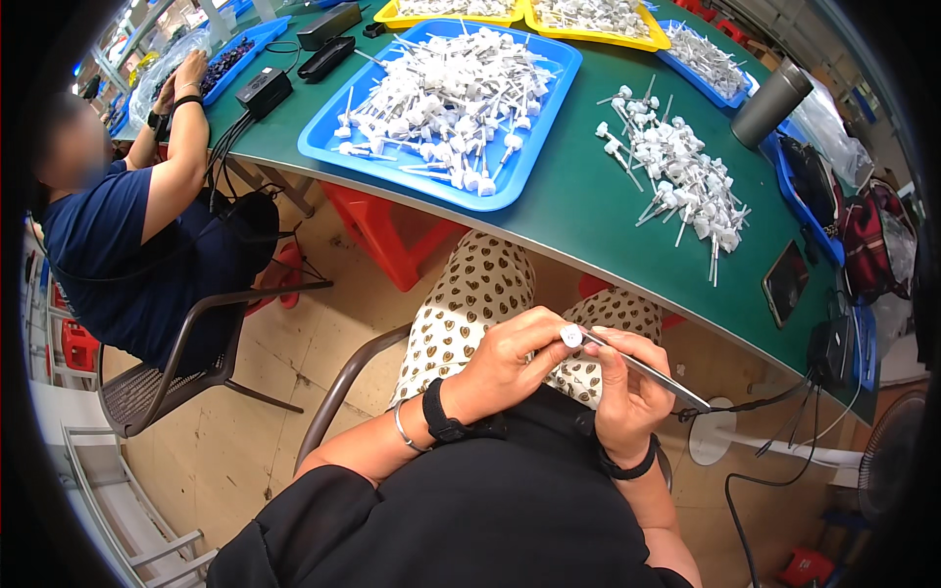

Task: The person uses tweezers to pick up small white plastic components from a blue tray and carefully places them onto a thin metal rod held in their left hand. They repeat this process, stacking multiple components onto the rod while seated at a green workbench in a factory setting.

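Note:
Over my lap, my left hand (500,363) pinches a small white plastic part (571,336) between thumb and fingertips, its round end facing up. Close beside it, my right hand (629,392) grips a slim, flat metal tool (674,385). The tool slants down to the right, and its upper end reaches the white part; whether they touch I cannot tell. On the green table (578,211) ahead lies a loose pile of similar white parts (681,176) with thin shafts. A blue tray (431,188) to its left is heaped with more of them.
Yellow trays (652,41) and another blue tray (720,96) of parts stand at the back. To the right are a dark cylindrical flask (772,103), a phone (786,284) and cables. A co-worker (127,216) sits at left. Red stools (377,230) stand under the table.

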Demonstrator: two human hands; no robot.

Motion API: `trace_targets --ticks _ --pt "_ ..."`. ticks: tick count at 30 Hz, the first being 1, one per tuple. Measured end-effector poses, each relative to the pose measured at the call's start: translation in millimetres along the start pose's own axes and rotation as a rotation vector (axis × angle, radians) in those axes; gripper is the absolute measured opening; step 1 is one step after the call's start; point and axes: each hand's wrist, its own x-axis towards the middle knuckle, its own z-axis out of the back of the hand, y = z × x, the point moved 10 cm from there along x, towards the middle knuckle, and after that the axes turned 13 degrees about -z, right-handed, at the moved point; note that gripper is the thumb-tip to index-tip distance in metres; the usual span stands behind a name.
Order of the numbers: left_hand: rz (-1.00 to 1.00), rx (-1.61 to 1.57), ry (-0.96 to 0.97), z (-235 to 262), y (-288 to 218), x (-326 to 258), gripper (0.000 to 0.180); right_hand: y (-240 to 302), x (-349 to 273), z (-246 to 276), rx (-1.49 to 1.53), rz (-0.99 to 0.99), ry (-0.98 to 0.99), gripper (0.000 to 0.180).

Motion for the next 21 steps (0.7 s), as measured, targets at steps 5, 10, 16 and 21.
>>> trace_targets --ticks 5,10,16,21 --pt "-0.019 -0.007 -0.008 -1 0 0 0.018 -5 -4 -7 0.032 0.01 0.118 0.013" --pt "-0.005 -0.009 0.008 -2 0 0 0.018 -7 -1 -9 0.016 -0.061 0.125 0.011" --pt "-0.01 0.004 0.004 -1 1 -1 0.017 -10 2 -4 0.144 -0.158 0.081 0.012" --pt "-0.011 0.009 0.006 -1 0 0 0.016 -11 2 -4 0.179 -0.158 0.081 0.013"
